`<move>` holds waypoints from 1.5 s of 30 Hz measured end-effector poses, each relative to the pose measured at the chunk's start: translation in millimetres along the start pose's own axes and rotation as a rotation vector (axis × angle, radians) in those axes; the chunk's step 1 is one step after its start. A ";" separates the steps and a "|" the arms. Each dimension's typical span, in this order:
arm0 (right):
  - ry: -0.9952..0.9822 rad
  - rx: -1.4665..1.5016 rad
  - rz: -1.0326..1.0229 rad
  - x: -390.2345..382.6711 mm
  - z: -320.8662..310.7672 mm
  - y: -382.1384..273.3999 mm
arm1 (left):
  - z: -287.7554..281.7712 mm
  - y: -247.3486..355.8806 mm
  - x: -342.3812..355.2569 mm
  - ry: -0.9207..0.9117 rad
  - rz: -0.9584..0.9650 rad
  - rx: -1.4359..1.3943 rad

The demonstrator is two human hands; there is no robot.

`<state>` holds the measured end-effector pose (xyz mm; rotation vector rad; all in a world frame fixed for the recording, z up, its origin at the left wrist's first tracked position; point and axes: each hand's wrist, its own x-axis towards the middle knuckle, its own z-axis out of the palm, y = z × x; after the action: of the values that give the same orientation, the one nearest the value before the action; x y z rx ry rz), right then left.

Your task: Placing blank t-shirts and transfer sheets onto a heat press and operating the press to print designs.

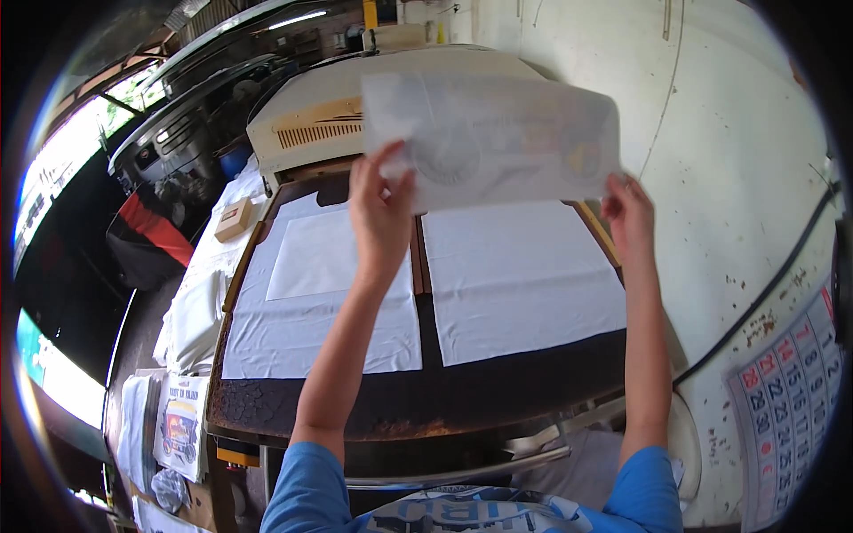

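A pale, translucent transfer sheet (506, 142) hangs in the air between my hands, its printed design showing faintly through the back. My left hand (382, 191) pinches its lower left part. At the lower right corner, my right hand (629, 200) grips it between thumb and fingers. Below lie two white fabric pieces on a dark press bed (355, 409). A plain white sheet (311, 253) rests on the left fabric piece (333, 338). The right fabric piece (524, 289) is bare where it shows, and the held sheet covers the view of its far edge.
A large cream heat press machine (426, 75) stands behind the bed. To the left are folded white fabric (191, 324), a small tan box (234, 219) and a stack of printed sheets (180, 426). A stained white wall (711, 178) with a calendar (791, 400) borders the right.
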<state>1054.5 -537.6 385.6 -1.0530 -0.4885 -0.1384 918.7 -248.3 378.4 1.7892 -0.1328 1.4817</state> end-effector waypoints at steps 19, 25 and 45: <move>0.132 -0.356 0.670 67.3 -228.2 274.4 | 203.2 -228.3 -186.3 -0.449 -1.010 0.227; 0.132 -0.576 0.525 71.4 -228.7 272.7 | 208.4 -231.1 -195.3 -0.443 -0.923 0.357; -0.065 -1.456 0.099 50.7 -222.0 265.9 | 190.0 -205.9 -206.4 -0.622 -0.525 0.892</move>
<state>1260.3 -590.0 107.3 -2.5045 -0.3485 -0.3998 1114.1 -306.5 96.4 2.6619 0.7445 0.5685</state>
